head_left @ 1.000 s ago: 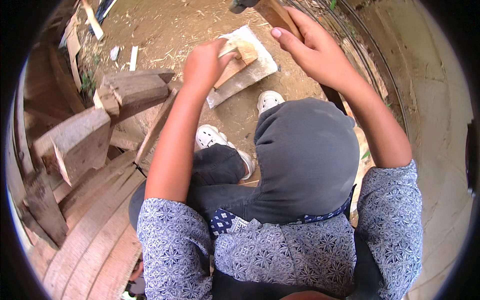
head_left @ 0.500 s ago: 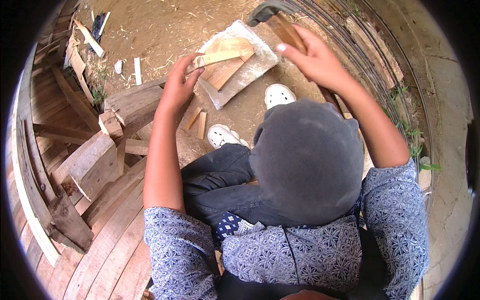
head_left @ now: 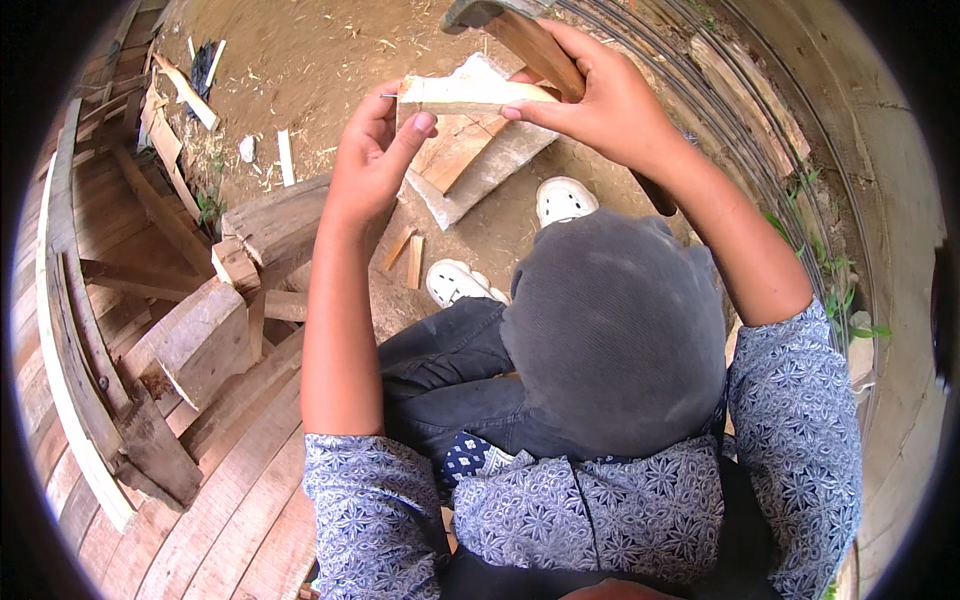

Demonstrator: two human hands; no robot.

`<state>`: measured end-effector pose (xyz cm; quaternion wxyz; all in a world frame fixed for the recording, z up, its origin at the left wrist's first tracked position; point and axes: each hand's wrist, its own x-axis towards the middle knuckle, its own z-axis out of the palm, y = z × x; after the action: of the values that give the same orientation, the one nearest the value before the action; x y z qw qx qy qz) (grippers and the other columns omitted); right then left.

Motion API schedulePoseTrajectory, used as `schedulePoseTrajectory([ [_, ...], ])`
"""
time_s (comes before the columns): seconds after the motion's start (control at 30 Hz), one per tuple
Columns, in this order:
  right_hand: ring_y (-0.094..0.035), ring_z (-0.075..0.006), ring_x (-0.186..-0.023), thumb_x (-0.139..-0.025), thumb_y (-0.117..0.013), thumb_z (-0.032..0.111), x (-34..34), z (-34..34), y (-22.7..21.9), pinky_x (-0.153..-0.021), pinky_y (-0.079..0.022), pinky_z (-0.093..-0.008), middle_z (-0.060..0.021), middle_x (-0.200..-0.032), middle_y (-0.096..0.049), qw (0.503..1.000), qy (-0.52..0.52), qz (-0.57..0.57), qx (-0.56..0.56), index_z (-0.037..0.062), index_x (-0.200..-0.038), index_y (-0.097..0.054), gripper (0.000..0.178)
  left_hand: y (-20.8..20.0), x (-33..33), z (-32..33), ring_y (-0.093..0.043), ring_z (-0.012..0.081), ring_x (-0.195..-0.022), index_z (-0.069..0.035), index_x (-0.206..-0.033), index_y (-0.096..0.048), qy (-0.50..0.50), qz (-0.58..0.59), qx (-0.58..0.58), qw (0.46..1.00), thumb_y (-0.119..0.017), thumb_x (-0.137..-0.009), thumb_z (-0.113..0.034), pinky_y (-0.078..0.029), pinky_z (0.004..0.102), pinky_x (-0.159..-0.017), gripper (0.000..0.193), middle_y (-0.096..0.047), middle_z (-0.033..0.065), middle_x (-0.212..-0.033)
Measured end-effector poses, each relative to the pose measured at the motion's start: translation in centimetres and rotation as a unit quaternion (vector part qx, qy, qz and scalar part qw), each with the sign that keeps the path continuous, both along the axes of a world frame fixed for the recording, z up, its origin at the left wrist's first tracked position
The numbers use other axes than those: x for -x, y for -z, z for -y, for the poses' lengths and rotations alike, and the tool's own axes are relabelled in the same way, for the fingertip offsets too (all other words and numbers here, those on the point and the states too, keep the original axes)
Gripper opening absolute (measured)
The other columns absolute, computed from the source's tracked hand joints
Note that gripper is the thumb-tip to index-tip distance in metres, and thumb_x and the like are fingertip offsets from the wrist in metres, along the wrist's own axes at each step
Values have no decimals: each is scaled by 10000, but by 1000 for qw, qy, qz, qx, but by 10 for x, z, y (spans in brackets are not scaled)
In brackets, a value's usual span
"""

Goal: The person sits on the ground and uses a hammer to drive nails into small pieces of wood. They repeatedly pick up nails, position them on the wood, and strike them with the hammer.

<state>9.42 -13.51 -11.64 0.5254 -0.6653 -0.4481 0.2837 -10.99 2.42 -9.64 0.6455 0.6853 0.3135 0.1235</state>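
A short pale strip of wood (head_left: 465, 94) is held level between my two hands. My left hand (head_left: 375, 150) grips its left end, thumb in front and fingers behind, where a thin nail (head_left: 388, 96) pokes out. Wrapped in my right hand (head_left: 615, 105) is an adze-like tool (head_left: 537, 52) with a thick wooden body and curved dark metal head; the thumb of that hand also presses on the strip's right end. Below the strip, a flat wood piece (head_left: 460, 155) lies on a pale, rough slab (head_left: 505, 165) on the ground.
Stacked beams (head_left: 205, 335) and planks (head_left: 215, 500) fill the left side. Long dark rods (head_left: 760, 120) curve along the right by a concrete edge (head_left: 890, 200). Two small wood offcuts (head_left: 407, 255) lie near my white shoes (head_left: 463, 282). A rounded grey cloth shape (head_left: 615, 335) rises centrally.
My right hand has come left with the tool, and its thumb now meets the strip. The strip has been raised and turned, showing its pale face and a nail at its left end.
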Motion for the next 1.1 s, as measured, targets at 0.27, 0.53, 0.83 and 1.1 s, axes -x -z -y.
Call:
schedulePoseTrajectory([
  [0.27,-669,-214,-1024,-814,-821,171,2,-6,-24,-910,-539,-344,-163,-1145,-680,998,53,-1,-22,-6,-1413,-488,708,-12,-15,8,-562,96,-845,-47,-1282,-539,-24,17,-74,997,-591,-1043,-298,-465,270,-761,351,-613,-1,-942],
  [0.53,-671,-180,-959,-794,-819,135,-9,-16,-43,-838,-541,-327,-121,-1051,-694,1000,9,5,9,15,-1346,-547,627,-7,-13,-1,-529,47,-710,-64,-1185,-550,-15,28,-118,992,-583,-1050,-344,-414,214,-563,313,-602,-11,-839],
  [0.83,-662,-179,-991,-800,-825,117,-7,-19,-30,-872,-532,-325,-119,-1097,-683,1000,10,2,-24,3,-1369,-534,649,-8,-13,-3,-525,49,-640,-61,-1110,-568,-13,4,-107,994,-587,-1049,-329,-395,206,-514,276,-589,-25,-779],
  [1.1,-657,-77,-746,-861,-828,233,-12,-28,26,-637,-540,-241,-70,-1099,-752,996,-23,-78,25,54,-1403,-543,637,-33,-20,2,-645,98,-807,15,-1160,-656,-28,-63,-113,991,-747,-937,-184,-510,259,-691,313,-722,44,-962],
])
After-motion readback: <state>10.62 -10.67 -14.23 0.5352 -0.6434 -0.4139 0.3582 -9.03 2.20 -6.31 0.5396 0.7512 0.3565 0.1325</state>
